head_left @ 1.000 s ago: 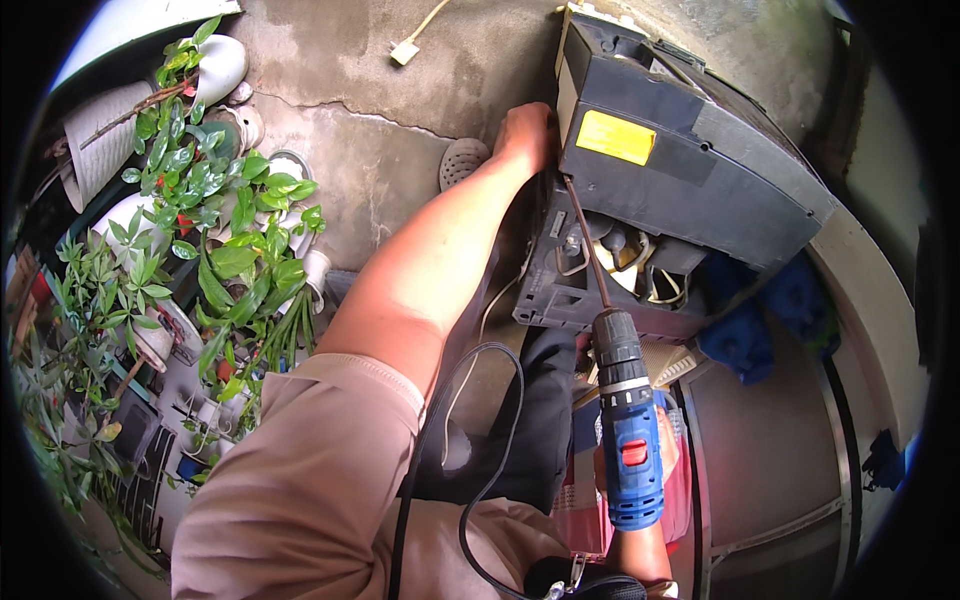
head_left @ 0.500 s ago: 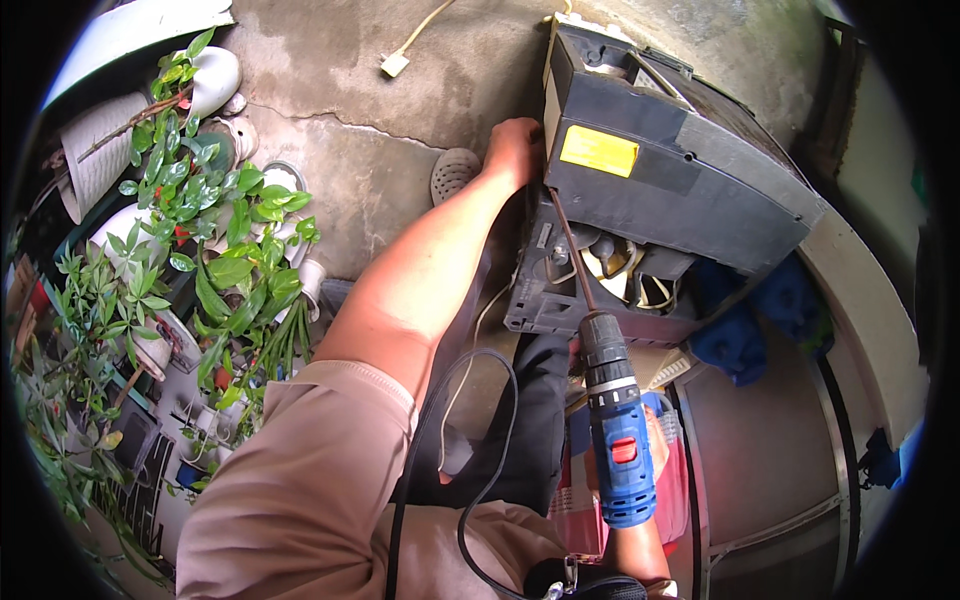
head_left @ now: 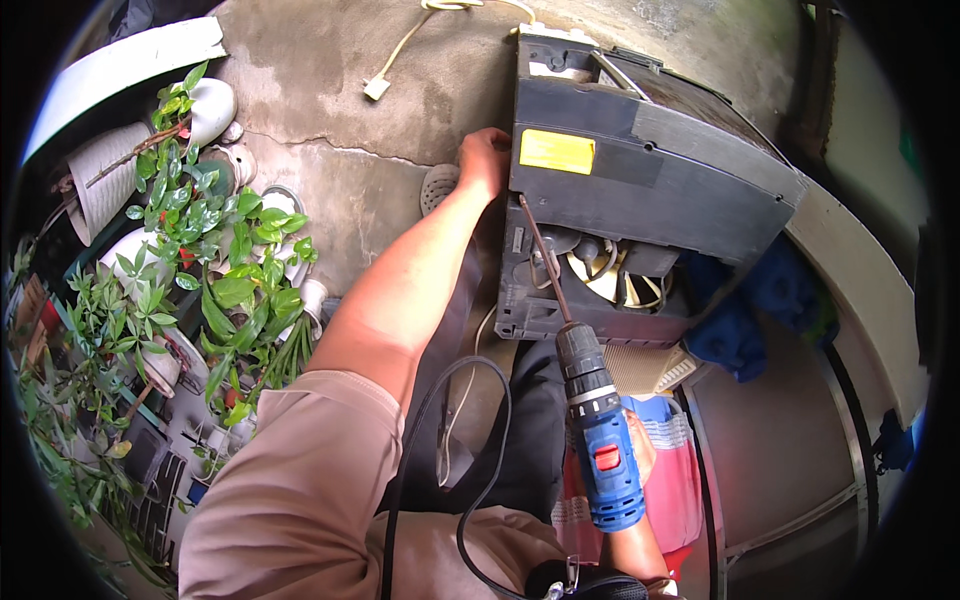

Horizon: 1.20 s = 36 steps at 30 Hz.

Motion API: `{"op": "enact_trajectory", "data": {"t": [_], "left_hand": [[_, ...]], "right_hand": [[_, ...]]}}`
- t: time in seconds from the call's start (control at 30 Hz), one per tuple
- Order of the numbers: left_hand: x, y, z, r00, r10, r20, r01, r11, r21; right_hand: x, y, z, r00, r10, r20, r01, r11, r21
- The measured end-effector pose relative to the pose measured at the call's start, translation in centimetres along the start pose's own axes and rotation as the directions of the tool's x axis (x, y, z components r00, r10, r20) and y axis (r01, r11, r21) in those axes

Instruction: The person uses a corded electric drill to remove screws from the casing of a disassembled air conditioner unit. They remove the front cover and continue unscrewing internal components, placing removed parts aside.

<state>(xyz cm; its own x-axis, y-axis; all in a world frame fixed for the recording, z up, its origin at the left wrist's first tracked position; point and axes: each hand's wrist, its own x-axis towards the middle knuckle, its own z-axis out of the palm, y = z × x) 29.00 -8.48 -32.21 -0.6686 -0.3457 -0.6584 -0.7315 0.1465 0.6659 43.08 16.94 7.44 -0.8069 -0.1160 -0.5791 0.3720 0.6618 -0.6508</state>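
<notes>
My left hand [head_left: 484, 162] grips the left side of a dark grey boxy appliance [head_left: 690, 185], its fingers curled and partly hidden at the edge. A yellow label [head_left: 557, 152] sits on the casing near that hand. My right hand [head_left: 641, 447] is closed around a blue and black power drill [head_left: 609, 465]; the drill hides most of its fingers. From the chuck a long thin bit [head_left: 545, 260] runs up to the casing's lower left corner, where its tip appears to touch. Below the casing, an opening shows pale fan blades [head_left: 601, 277].
Potted plants [head_left: 232, 290] crowd the left side. A pale cord with a plug [head_left: 376, 88] lies on the cracked concrete. Blue cloth [head_left: 725, 340] bunches beside the appliance's lower right. A black cable [head_left: 510, 385] loops before my body, and a framed panel [head_left: 780, 450] stands right.
The view has shifted, so the appliance, my left hand and the drill appear farther left. The bit's tip stays at the casing's lower left corner, and both hands keep their holds.
</notes>
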Motion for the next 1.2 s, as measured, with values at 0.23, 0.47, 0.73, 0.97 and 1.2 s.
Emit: {"op": "enact_trajectory", "data": {"t": [0.23,0.47,0.73,0.97,1.2], "left_hand": [[2.9,-4.7,1.3,0.993,0.102,0.06,-0.085,0.969,-0.233],[2.9,-5.8,0.7,0.996,0.07,0.048,-0.056,0.966,-0.252],[1.9,-1.0,-0.2,0.964,-0.128,0.231,0.256,0.675,-0.692],[-0.1,-0.3,-0.2,0.983,-0.023,0.184,0.129,0.798,-0.588],[-1.6,0.3,0.6,0.99,-0.109,0.09,0.141,0.749,-0.647]], "right_hand": [[-2.3,2.7,-0.3,0.907,0.419,0.05,-0.385,0.773,0.504],[-4.0,5.4,-0.5,0.997,0.074,-0.02,-0.073,0.995,0.061],[-5.4,8.4,-0.2,0.994,0.055,-0.095,-0.039,0.985,0.169],[-4.7,8.2,-0.7,0.992,0.053,-0.119,-0.04,0.993,0.109],[-5.4,8.7,-0.5,0.987,0.05,-0.153,-0.024,0.985,0.17]]}}
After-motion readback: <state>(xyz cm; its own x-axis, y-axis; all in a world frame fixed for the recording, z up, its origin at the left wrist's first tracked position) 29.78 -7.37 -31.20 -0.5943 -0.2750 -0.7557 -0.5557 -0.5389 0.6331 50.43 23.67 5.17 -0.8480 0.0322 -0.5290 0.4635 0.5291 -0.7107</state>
